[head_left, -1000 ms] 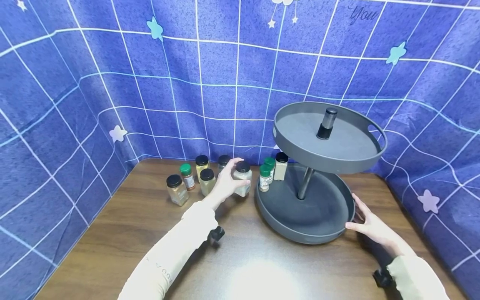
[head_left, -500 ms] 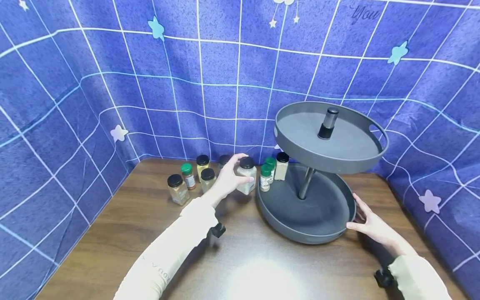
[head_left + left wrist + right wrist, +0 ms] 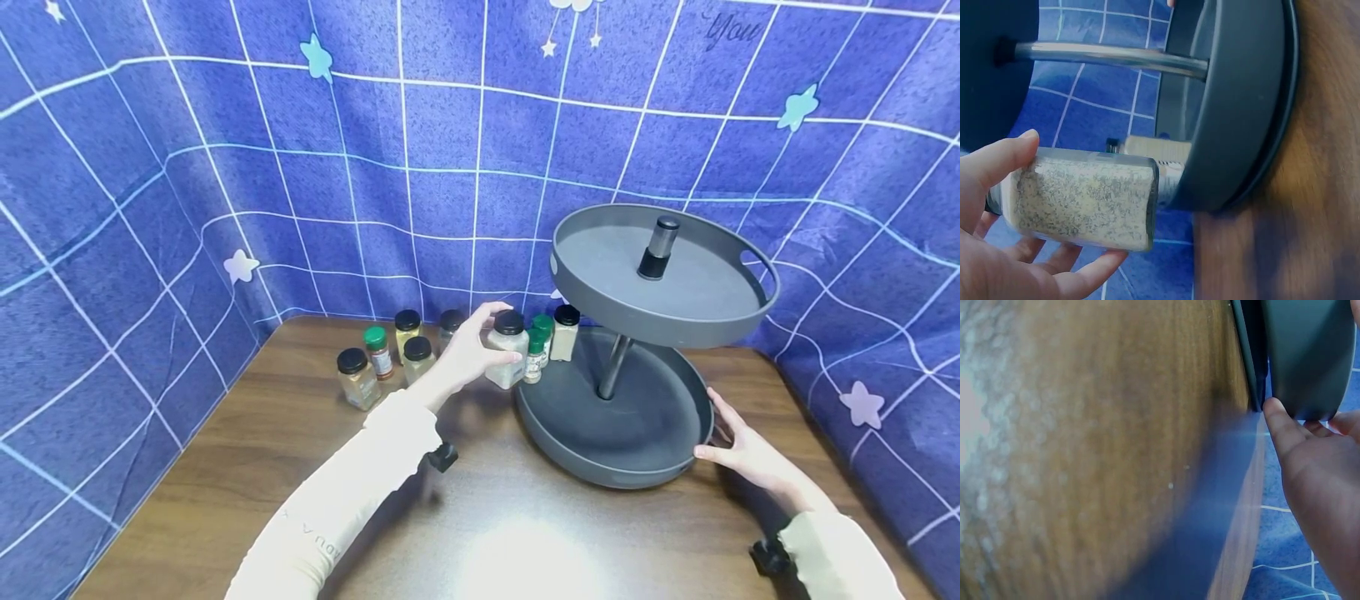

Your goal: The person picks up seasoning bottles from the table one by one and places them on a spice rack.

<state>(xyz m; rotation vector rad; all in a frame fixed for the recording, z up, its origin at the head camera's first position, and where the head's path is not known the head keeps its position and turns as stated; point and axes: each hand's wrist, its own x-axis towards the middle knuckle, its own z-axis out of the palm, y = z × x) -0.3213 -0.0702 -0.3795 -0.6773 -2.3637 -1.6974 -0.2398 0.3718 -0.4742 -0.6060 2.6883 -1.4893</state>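
My left hand [image 3: 471,350] grips a clear spice jar [image 3: 1085,200] with a black lid and pale, speckled contents, thumb on one side and fingers on the other. In the head view this jar stands against the left rim of a grey two-tier turntable's lower tray [image 3: 615,467], partly covering a green-lidded shaker [image 3: 534,362]. Another green-lidded shaker [image 3: 543,327] and a black-lidded jar [image 3: 564,337] stand inside that tray. My right hand [image 3: 750,454] touches the outer wall at the tray's right side, thumb and fingers spread.
The upper tray [image 3: 637,300] overhangs the lower one on a metal post [image 3: 615,367]. To the left on the wooden table [image 3: 262,467] stand several jars, among them a black-lidded jar [image 3: 358,383] and a green-lidded shaker [image 3: 379,354]. A blue curtain [image 3: 337,208] hangs behind.
My left hand has moved right with the spice jar, from beside the other jars to the lower tray's left rim. The right hand keeps its place on the tray.
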